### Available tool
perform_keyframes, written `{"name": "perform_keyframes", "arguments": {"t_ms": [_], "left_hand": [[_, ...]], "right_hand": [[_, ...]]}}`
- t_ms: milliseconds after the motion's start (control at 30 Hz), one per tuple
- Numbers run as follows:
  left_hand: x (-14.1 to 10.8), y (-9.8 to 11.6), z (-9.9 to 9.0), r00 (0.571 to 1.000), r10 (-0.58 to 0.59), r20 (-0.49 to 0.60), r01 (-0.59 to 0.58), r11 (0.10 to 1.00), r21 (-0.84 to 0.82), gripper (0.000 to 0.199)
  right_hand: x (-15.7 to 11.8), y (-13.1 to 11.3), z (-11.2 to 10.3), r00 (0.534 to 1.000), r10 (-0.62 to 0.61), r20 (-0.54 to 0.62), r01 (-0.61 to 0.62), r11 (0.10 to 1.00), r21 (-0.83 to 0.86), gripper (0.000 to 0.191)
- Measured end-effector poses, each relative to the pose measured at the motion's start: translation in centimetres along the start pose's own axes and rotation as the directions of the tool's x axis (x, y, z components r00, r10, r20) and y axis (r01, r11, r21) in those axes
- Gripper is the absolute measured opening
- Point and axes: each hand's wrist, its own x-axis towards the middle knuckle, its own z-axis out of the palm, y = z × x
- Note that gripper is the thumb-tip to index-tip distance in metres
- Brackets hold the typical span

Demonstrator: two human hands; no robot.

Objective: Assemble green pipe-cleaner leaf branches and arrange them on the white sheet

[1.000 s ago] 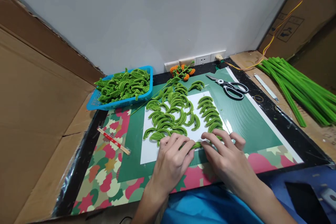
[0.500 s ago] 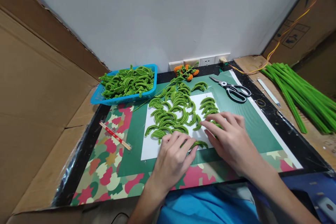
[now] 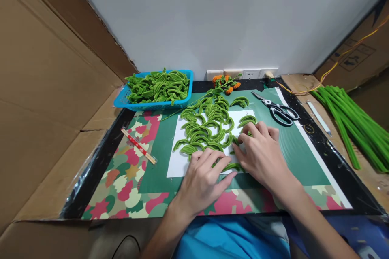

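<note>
Curved green fuzzy pieces (image 3: 199, 131) lie scattered over a white sheet (image 3: 176, 166) on the green mat. My left hand (image 3: 206, 176) rests at the sheet's front edge, fingers bent and apart from the thumb, beside a green piece (image 3: 232, 166); part of that piece is hidden by the fingers. On the right side of the sheet, my right hand (image 3: 261, 149) has its thumb and fingers curled round a green piece (image 3: 235, 140). Above the right fingers lies a small column of green pieces (image 3: 247, 119), partly covered by them.
A blue basket (image 3: 117, 101) heaped with green pieces stands back left. Black-handled scissors (image 3: 281, 112), a white pen-like tool (image 3: 319, 118) and long green stems (image 3: 352, 125) lie right. Orange-and-green flowers (image 3: 226, 82) are near the wall, wrapped chopsticks (image 3: 138, 145) at left.
The camera view has shifted, moving the scene. My right hand has closed in on the green piece at the sheet's middle right. My left hand stays near the front edge, its thumb farther from the piece.
</note>
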Motion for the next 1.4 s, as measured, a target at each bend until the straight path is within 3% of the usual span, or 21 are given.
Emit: {"name": "perform_keyframes", "arguments": {"t_ms": [233, 400, 600, 800, 1033, 1267, 1400], "left_hand": [[0.1, 0.1, -0.2, 0.998, -0.057, 0.008, 0.057, 0.998, -0.008, 0.027], [0.1, 0.2, 0.0, 0.993, -0.083, 0.077, 0.072, 0.988, 0.136, 0.04], [0.4, 0.3, 0.5, 0.989, -0.115, 0.088, 0.098, 0.978, 0.183, 0.04], [0.7, 0.4, 0.7, 0.988, -0.149, 0.051, 0.137, 0.974, 0.181, 0.037], [0.6, 0.3, 0.6, 0.988, -0.151, 0.038, 0.14, 0.969, 0.203, 0.032], [0.4, 0.1, 0.4, 0.987, -0.159, 0.008, 0.155, 0.976, 0.156, 0.03], [0.0, 0.0, 0.2, 0.992, -0.119, -0.028, 0.122, 0.985, 0.122, 0.026]], "right_hand": [[-1.0, -0.3, -0.7, 0.999, 0.006, 0.036, -0.003, 0.998, -0.068, 0.02], [-0.7, -0.5, -0.7, 0.999, 0.04, 0.001, -0.04, 0.997, -0.07, 0.015], [-0.1, -0.7, -0.4, 0.997, 0.033, -0.063, -0.034, 0.999, -0.012, 0.014], [0.2, -1.1, 0.1, 1.0, 0.022, 0.014, -0.021, 0.999, -0.026, 0.012], [-0.4, -0.2, 0.2, 0.996, -0.061, 0.059, 0.057, 0.995, 0.078, 0.01], [-0.8, -0.2, -0.3, 0.987, -0.073, 0.145, 0.032, 0.965, 0.262, 0.009], [-1.1, 0.6, -1.1, 0.98, -0.105, 0.169, 0.029, 0.915, 0.402, 0.023]]}}
